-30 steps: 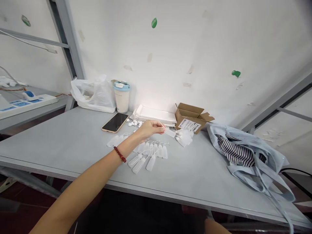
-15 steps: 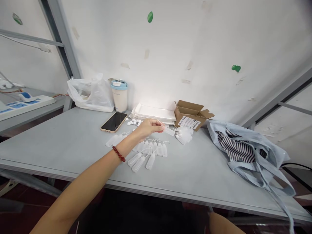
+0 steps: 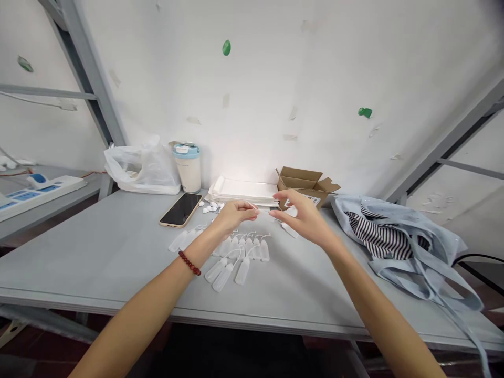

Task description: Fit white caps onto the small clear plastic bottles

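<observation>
My left hand (image 3: 233, 214), a red bead bracelet on its wrist, pinches one end of a small clear plastic bottle (image 3: 264, 211) above the grey table (image 3: 98, 252). My right hand (image 3: 300, 216) meets it from the right, fingers curled onto the bottle's other end. Below the hands lies a row of several small squeeze bottles (image 3: 236, 254) with tethered caps. A small pile of clear bottles (image 3: 289, 228) shows partly behind my right hand.
A phone (image 3: 181, 209) lies face up left of the hands, with small white caps (image 3: 210, 206) beside it. At the wall stand a lidded cup (image 3: 188, 167), a plastic bag (image 3: 137, 168), stacked white trays (image 3: 244, 190) and an open cardboard box (image 3: 305, 184). A blue cloth bag (image 3: 397, 241) lies right.
My right hand has come up from below the frame and joined the left on the small bottle. The left hand has hardly moved. The view has tilted slightly.
</observation>
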Demonstrator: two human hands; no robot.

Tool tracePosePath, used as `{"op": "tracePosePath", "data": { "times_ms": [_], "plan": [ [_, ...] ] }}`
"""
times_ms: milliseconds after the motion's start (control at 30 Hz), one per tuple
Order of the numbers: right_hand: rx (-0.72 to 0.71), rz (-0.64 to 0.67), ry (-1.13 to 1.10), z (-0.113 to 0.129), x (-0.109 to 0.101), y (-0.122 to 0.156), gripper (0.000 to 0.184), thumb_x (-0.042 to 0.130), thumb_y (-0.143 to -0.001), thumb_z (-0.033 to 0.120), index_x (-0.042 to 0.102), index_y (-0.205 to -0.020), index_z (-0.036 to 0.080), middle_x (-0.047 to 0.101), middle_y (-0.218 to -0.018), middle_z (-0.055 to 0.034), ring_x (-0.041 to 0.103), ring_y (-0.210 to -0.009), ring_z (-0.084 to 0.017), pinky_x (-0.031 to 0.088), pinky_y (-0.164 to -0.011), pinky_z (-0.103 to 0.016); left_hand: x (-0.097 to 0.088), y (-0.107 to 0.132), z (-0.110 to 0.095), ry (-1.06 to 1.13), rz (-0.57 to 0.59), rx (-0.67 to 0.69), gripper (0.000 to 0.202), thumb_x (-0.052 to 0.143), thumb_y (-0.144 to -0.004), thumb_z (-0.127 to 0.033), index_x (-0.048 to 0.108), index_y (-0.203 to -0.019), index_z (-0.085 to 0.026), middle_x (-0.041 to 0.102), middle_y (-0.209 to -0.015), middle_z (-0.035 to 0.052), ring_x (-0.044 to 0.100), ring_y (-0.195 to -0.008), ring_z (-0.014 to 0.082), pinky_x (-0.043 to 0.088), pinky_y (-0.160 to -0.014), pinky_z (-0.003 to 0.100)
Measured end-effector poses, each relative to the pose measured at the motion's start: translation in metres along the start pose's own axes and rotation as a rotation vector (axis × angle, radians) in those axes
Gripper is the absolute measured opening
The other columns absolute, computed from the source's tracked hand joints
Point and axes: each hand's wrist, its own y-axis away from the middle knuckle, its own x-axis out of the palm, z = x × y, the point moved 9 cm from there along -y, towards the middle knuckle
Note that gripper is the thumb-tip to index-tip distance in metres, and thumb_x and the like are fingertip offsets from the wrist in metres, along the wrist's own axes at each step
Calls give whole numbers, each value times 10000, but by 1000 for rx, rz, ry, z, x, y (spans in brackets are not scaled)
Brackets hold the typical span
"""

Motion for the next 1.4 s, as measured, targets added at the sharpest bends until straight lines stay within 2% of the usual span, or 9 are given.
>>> {"op": "tracePosePath", "data": {
  "times_ms": [133, 233, 367, 500, 600, 900, 1067, 1233, 1400],
  "plan": [
    [-17, -5, -58, -23, 27, 10, 288, 559, -844, 383, 593, -1060, 194, 652, -917, -79, 614, -832, -203, 506, -691, -338, -3, 2, 5, 31, -66, -56, 284, 798, -539, -355, 681, -662, -128, 668, -817, 49, 577, -669, 115, 475, -823, 340],
    [-129, -68, -3, -23, 43, 23, 281, 502, -881, 344, 597, -1090, 181, 634, -818, -81, 600, -739, -197, 497, -695, -357, 1, 3, 10, 35, -61, -78, 286, 810, -524, -343, 689, -667, -127, 663, -756, 35, 588, -676, 124, 481, -842, 344],
    [-123, -102, 0, -24, 54, 32, 303, 423, -916, 299, 569, -1165, 204, 625, -869, -96, 588, -740, -198, 493, -675, -351, 2, 3, 18, 85, -63, -119, 262, 803, -562, -332, 703, -697, -131, 684, -809, 43, 619, -758, 144, 480, -893, 341],
    [-99, -141, -10, -24, 54, 34, 301, 413, -917, 285, 568, -1159, 193, 613, -870, -95, 571, -734, -193, 487, -673, -343, 4, 3, 21, 125, -19, -173, 223, 781, -620, -317, 704, -699, -123, 693, -829, 64, 643, -833, 171, 472, -934, 338],
    [-103, -151, -21, -22, 55, 35, 297, 406, -921, 276, 560, -1160, 188, 604, -869, -93, 561, -740, -189, 481, -670, -334, 5, 4, 20, 87, 0, -190, 264, 807, -574, -339, 705, -685, -122, 687, -783, 55, 645, -797, 171, 478, -919, 338],
    [-112, -117, -9, -10, 55, 38, 285, 374, -926, 249, 544, -1151, 208, 578, -841, -80, 537, -705, -187, 467, -640, -326, 0, 7, 9, -102, -54, -121, 380, 801, -524, -451, 647, -656, -130, 608, -554, 9, 550, -534, 109, 474, -623, 263],
    [-80, -140, -23, -11, 52, 37, 272, 383, -925, 267, 541, -1138, 207, 592, -823, -76, 539, -686, -186, 461, -635, -328, -1, 6, 10, 2, -93, -100, 340, 809, -529, -416, 656, -629, -129, 620, -602, 0, 580, -599, 110, 480, -739, 289],
    [-46, -180, -28, -16, 46, 36, 262, 384, -928, 289, 554, -1102, 190, 602, -794, -74, 542, -677, -184, 451, -627, -322, 5, 5, 12, 75, 31, -128, 336, 829, -532, -343, 720, -780, -144, 693, -818, 43, 636, -812, 163, 446, -903, 328],
    [-49, -172, -64, -16, 44, 36, 255, 377, -932, 293, 559, -1074, 186, 609, -788, -73, 545, -679, -178, 448, -636, -316, 7, 7, 14, 19, 79, -199, 338, 822, -540, -371, 706, -727, -115, 683, -706, 55, 621, -645, 133, 491, -736, 294]
  ]
}}
